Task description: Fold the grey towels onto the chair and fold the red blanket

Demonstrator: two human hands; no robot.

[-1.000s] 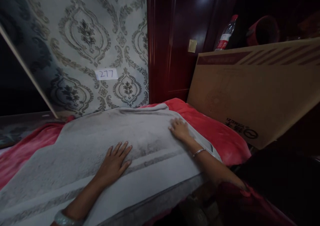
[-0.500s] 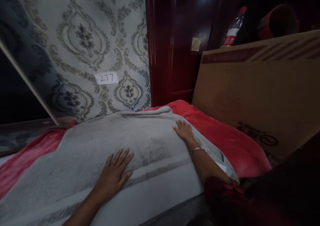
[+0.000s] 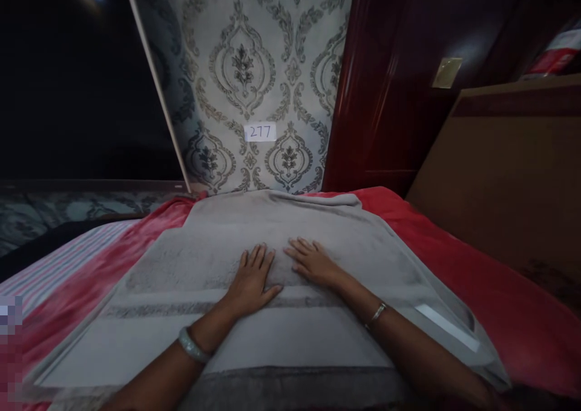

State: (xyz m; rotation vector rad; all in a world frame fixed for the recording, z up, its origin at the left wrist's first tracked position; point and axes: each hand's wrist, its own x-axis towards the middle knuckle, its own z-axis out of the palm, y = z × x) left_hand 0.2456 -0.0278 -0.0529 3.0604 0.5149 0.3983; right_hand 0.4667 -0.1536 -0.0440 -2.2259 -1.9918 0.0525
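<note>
A grey towel (image 3: 295,335) with pale and darker bands lies spread out in front of me, with a fold along its far edge. My left hand (image 3: 252,282) rests flat on its middle, fingers spread, a thick bangle on the wrist. Just to the right, my right hand (image 3: 313,263) also lies flat on the cloth with its fingers apart; a thin bracelet circles that wrist. Beneath the towel is a red blanket (image 3: 436,241), showing on both sides. Near the towel's right edge sits a white strip (image 3: 447,327).
A big cardboard box (image 3: 512,187) stands at the right, with a bottle (image 3: 554,57) behind its top edge. A dark screen (image 3: 82,90) is at the left. On the patterned wall hangs a paper label (image 3: 260,132) reading 277. Striped fabric (image 3: 77,247) shows at left.
My right hand has moved from the towel's right edge to its middle, close beside my left hand. The view has swung left, bringing the screen and striped fabric further in.
</note>
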